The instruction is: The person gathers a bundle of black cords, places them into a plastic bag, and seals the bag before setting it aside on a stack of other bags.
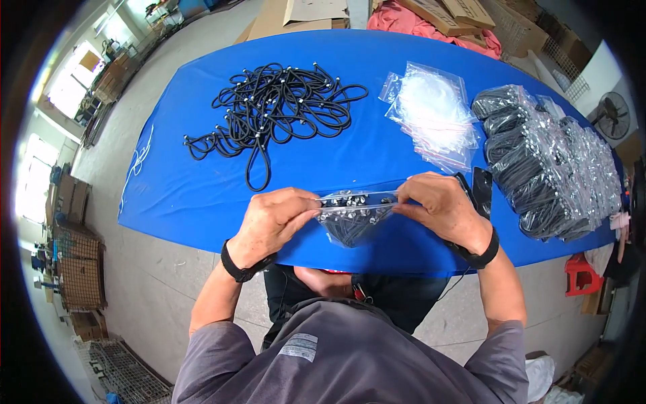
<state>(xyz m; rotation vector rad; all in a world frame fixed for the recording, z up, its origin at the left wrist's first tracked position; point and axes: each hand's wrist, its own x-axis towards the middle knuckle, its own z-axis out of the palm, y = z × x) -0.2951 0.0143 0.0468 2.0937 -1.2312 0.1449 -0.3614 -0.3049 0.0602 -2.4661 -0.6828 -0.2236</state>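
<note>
Between my hands, over the near edge of the blue-covered table, is a clear zip bag [351, 227] with black cord loops and silvery ends inside. My left hand [270, 221] pinches the left end of its top strip between thumb and fingers. At the right end of the same strip, my right hand [445, 205] is closed in a similar pinch. The bag's mouth is pulled straight across between them; whether it is sealed, I cannot tell. Farther off lies a loose heap of black elastic cord loops [276, 111] with silvery metal ends.
A stack of flat clear zip bags [434, 111] lies at the back right of the blue cloth [195, 195]. Rows of filled bags [538, 161] cover the right end. A dark phone-like object [482, 192] lies by my right hand. A red stool [582, 275] stands at lower right.
</note>
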